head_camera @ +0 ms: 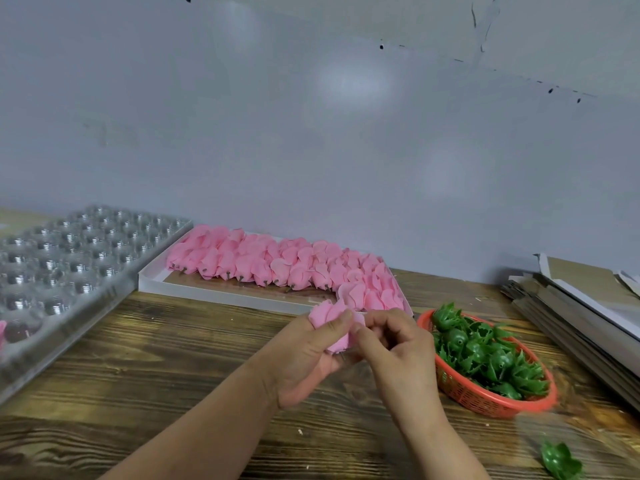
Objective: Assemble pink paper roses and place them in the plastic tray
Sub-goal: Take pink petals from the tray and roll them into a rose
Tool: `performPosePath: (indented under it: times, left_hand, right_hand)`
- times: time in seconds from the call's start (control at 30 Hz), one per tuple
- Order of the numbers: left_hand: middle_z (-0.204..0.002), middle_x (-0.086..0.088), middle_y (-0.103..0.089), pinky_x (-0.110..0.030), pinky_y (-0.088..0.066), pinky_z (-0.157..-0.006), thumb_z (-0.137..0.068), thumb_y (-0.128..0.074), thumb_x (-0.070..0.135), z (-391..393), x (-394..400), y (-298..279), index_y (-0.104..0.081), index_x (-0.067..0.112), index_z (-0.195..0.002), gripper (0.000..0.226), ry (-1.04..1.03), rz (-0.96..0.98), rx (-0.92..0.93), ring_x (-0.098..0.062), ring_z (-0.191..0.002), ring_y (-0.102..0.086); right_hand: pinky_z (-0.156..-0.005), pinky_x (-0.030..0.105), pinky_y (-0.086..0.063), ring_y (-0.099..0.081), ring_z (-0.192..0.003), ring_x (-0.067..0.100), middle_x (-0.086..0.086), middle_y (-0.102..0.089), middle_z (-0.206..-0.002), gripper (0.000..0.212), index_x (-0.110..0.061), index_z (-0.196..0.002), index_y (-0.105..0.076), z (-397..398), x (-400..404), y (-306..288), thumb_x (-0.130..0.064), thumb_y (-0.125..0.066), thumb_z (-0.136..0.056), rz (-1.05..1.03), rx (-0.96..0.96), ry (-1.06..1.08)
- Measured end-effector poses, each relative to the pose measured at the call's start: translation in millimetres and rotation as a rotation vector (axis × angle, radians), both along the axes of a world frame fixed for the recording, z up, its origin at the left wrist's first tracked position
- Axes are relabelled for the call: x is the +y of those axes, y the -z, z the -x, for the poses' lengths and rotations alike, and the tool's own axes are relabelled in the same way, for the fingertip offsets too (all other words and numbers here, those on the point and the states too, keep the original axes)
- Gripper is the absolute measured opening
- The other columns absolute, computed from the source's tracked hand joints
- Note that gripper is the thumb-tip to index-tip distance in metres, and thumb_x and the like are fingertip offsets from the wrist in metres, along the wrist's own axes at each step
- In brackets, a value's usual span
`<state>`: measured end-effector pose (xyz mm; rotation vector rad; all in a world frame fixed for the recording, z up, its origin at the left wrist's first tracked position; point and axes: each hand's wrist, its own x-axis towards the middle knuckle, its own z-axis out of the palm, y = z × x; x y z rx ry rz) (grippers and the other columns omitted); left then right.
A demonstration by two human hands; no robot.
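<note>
My left hand (304,358) grips a pink paper rose (334,315) above the wooden table, thumb over its petals. My right hand (398,344) meets it from the right, and its fingertips pinch the rose's near edge. Whatever lies between the two palms is hidden. A clear plastic tray (65,268) with rows of round cells lies at the left. A white shallow box (221,292) behind the hands holds several rows of pink rose heads (277,261) lying on their sides.
An orange mesh basket (485,400) full of green plastic calyxes (485,355) stands just right of my right hand. One loose green calyx (561,460) lies near the front right edge. Stacked flat cardboard (581,306) fills the far right. A grey wall backs the table.
</note>
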<state>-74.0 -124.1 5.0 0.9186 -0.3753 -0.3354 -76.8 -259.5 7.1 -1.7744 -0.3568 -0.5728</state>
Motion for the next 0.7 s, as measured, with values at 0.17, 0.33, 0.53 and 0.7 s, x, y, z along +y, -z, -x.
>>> performPosePath:
  times: [0.17,0.33,0.53,0.7]
  left_hand:
    - [-0.112,-0.017,-0.070,-0.031,-0.054,-0.089,-0.077,-0.071,0.025,-2.2,0.1,2.9,-0.075,0.008,-0.100,0.029,-0.008,-0.056,-0.051,-0.023,-0.108,-0.066]
    - [-0.118,-0.015,-0.068,-0.036,-0.052,-0.097,-0.074,-0.074,0.028,-5.5,1.7,6.1,-0.075,0.011,-0.104,0.034,-0.032,-0.147,-0.093,-0.024,-0.113,-0.064]
    - [-0.103,-0.008,-0.068,-0.038,-0.048,-0.095,-0.082,-0.069,0.022,-8.6,5.1,10.3,-0.073,0.018,-0.100,0.019,-0.067,-0.350,-0.198,-0.022,-0.100,-0.059]
    - [-0.094,0.002,-0.071,-0.022,-0.051,-0.084,-0.085,-0.065,0.015,-7.2,5.7,10.8,-0.075,0.026,-0.093,0.017,-0.041,-0.429,-0.289,-0.009,-0.092,-0.064]
  right_hand:
    - [-0.057,0.034,-0.043,-0.046,-0.059,0.016,0.007,-0.054,-0.066,0.017,-0.016,-0.074,-0.067,-2.2,-2.1,1.4,0.000,-0.073,-0.075,0.043,-0.033,0.052]
    - [-0.059,0.041,-0.050,-0.057,-0.062,0.029,0.008,-0.063,-0.067,0.026,-0.022,-0.071,-0.066,-1.2,-1.6,0.6,0.004,-0.069,-0.078,0.026,-0.045,0.038]
    - [-0.053,0.040,-0.055,-0.062,-0.055,0.025,0.007,-0.056,-0.062,0.018,-0.007,-0.072,-0.058,1.5,1.4,-2.0,0.000,-0.059,-0.088,-0.051,0.082,-0.080]
    - [-0.056,0.040,-0.045,-0.049,-0.057,0.014,-0.005,-0.055,-0.058,0.022,-0.014,-0.069,-0.060,0.3,1.0,-2.0,0.003,-0.060,-0.083,-0.049,0.091,-0.052]
